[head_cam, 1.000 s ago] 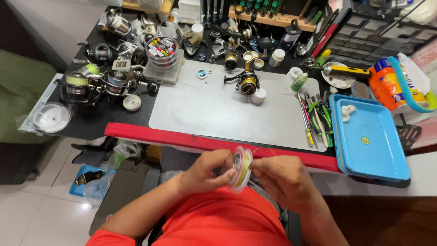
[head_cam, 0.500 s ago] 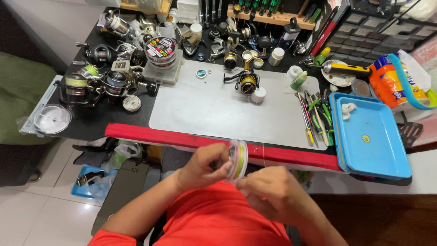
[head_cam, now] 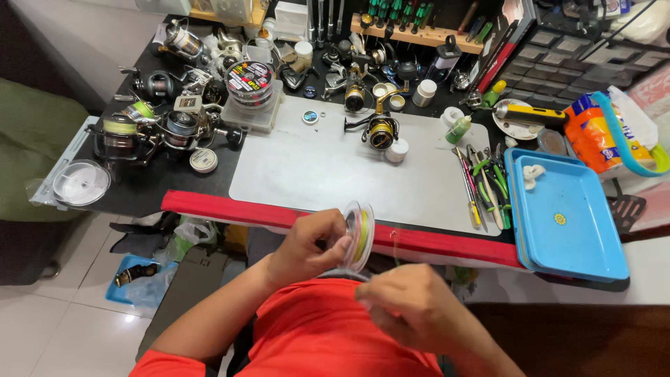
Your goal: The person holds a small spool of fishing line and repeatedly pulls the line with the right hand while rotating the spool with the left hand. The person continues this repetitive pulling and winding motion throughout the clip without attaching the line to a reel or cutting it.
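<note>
Cluttered black workbench [head_cam: 146, 199] with grey mat [head_cam: 328, 167] | your left hand [head_cam: 307, 248] grips clear plastic line spool [head_cam: 359, 234] | your right hand [head_cam: 405, 304] pinches thin line

A black workbench [head_cam: 139, 199] is carrying everything, with a red strip [head_cam: 230, 209] running along its near edge. A grey mat [head_cam: 314, 171] is lying at centre; a gold-and-black spinning reel [head_cam: 380, 129] and a small white cap [head_cam: 398, 150] are sitting at its far side. Left of the mat, several fishing reels [head_cam: 160, 126] are crowding together, with a stack of line spools [head_cam: 250, 84] behind them and a clear round lid [head_cam: 82, 183] lying at the far left. Right of the mat, pliers and hand tools [head_cam: 485, 185] are lying in a row, just beside stacked blue trays [head_cam: 579, 237]. A small green bottle [head_cam: 458, 129] is standing near the mat's far right corner.
</note>
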